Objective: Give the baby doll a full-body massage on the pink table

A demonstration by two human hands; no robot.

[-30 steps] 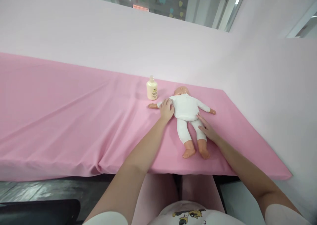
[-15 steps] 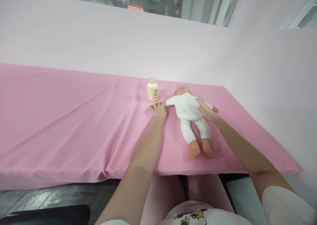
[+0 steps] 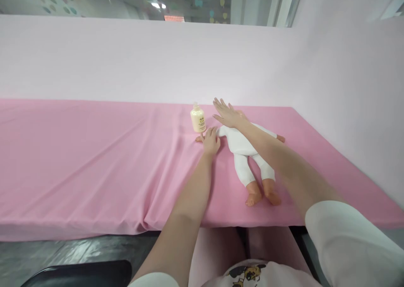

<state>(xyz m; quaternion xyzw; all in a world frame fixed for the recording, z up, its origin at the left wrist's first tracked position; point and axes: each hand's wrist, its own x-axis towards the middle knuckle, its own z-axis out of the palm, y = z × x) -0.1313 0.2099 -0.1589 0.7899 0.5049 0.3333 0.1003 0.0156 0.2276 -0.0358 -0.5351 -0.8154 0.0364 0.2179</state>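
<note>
A baby doll (image 3: 244, 152) in a white suit lies on the pink-covered table (image 3: 94, 152), head away from me, bare feet toward me. My left hand (image 3: 211, 140) rests flat on the doll's outstretched arm. My right hand (image 3: 226, 113) hovers open above the doll's head, fingers spread, reaching across toward a small cream bottle (image 3: 198, 118) that stands upright just left of the head. The doll's head is hidden behind my right hand and forearm.
A pale pink wall runs behind the table and along its right side. The cloth has folds near the front edge (image 3: 148, 219). A dark object (image 3: 78, 274) sits low at the bottom left, below the table.
My right hand has lifted off the doll's leg, passed over its chest and now hovers over its head toward the bottle. My left hand slid outward along the doll's arm.
</note>
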